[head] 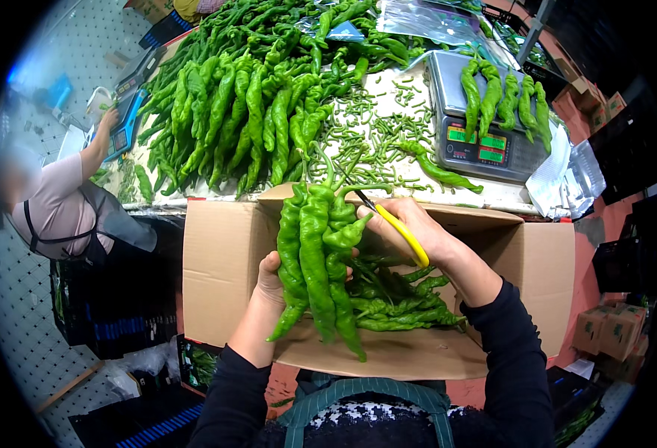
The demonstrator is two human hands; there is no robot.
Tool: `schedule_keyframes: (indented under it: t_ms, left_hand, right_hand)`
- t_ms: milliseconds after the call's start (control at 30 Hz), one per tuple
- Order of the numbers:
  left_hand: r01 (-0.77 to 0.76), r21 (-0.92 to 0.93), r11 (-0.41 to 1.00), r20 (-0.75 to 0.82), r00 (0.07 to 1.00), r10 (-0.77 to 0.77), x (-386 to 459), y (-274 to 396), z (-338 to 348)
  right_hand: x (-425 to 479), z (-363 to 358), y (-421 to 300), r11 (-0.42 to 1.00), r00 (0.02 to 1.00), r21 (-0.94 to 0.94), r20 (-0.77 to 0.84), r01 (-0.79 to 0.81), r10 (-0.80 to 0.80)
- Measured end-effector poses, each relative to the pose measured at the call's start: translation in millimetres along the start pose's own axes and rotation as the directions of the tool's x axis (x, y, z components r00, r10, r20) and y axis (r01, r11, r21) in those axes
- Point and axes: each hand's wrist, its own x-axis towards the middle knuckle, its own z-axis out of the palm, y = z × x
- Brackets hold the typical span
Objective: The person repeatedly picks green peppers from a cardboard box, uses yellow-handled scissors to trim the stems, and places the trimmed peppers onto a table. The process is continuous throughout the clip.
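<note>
My left hand [272, 280] holds a bunch of several long green peppers [314, 257] upright, stems uppermost, over an open cardboard box [222, 269]. In my right hand [407, 227] are yellow-handled scissors [401, 232], their dark blades pointing up-left at the pepper stems. Whether the blades touch a stem cannot be told. More green peppers [407, 308] lie inside the box below my hands. Beyond the box a large pile of green peppers [250, 112] covers the left part of the table, with many cut stem pieces [384, 134] scattered beside it.
Several peppers [491, 92] lie across a digital scale [446, 103] at the right, one pepper [440, 171] near it. Clear plastic packaging [583, 173] sits at the table's right edge. A co-worker [65, 190] stands at the left by a blue scale [126, 126]. Closed cartons [611, 330] stand on the floor, right.
</note>
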Motion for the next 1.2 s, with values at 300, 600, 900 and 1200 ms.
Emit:
schedule_keyframes:
  t_ms: [300,600,900,1200]
  left_hand:
    - [0.048,-0.035,0.998,0.034,0.998,-0.047,0,0,-16]
    - [0.07,-0.006,0.998,-0.039,0.997,-0.07,1,-4,-10]
    - [0.11,-0.06,0.992,-0.009,0.994,-0.11,-2,-3,-17]
    - [0.109,-0.08,0.991,0.019,0.994,-0.108,-3,-1,-10]
  right_hand:
    - [-33,-7,0,0.972,0.99,-0.191,-0.036,-0.141,0.136]
    - [-5,-7,-1,0.992,0.99,-0.008,0.061,-0.124,0.124]
    - [4,-3,1,0.974,0.978,-0.088,-0.059,-0.206,0.202]
    - [-7,-71,-20,0.977,0.972,-0.208,0.222,-0.034,0.081]
